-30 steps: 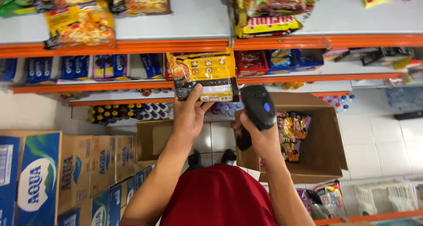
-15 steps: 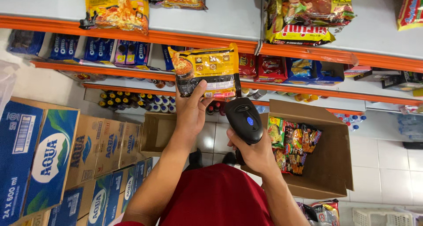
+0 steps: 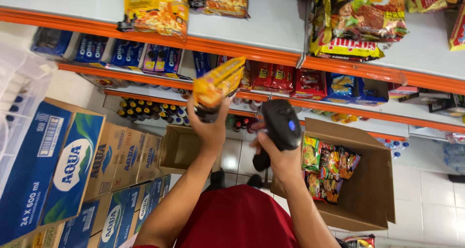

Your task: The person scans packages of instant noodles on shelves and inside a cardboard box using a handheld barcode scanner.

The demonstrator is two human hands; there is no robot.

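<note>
At the far left, approx 8 o'clock, stacked cardboard cartons [image 3: 72,165] w/ blue-and-white printed faces lean along the floor; a clear plastic bin [image 3: 19,88] sits above them at 10 o'clock. Next over, a small open brown box [image 3: 181,149] lies on the white floor tiles [image 3: 436,199], inside not readable.

Centre-left, the left hand [image 3: 209,127] is raised, its grip closed round the lower end of a yellow-orange noodle packet [image 3: 219,82]. Packet is glossy, crinkled foil-type plastic, flat pillow shape, tilted w/ its top toward 1 o'clock, sitting directly at 12 o'clock of the hand, in front of the orange shelf edge [image 3: 252,52].

Just right, the right hand [image 3: 278,158] has its grip shut on the handle of a black barcode scanner [image 3: 278,127], smooth moulded plastic w/ a small blue button; scanner head is at approx 4 o'clock of the packet, near but apart from it.

Further right, a big open cardboard box [image 3: 363,190] holds several shiny multicolour snack packets [image 3: 329,168], piled against its left wall.

Above, at 12 to 2 o'clock, the grey shelves carry more noodle packs [image 3: 155,13], dark blue biscuit packs [image 3: 121,57] and red cracker boxes [image 3: 278,78]. Small dark bottles [image 3: 145,110] w/ yellow caps stand on the lowest shelf. Red shirt [image 3: 237,219] fills 6 o'clock.
</note>
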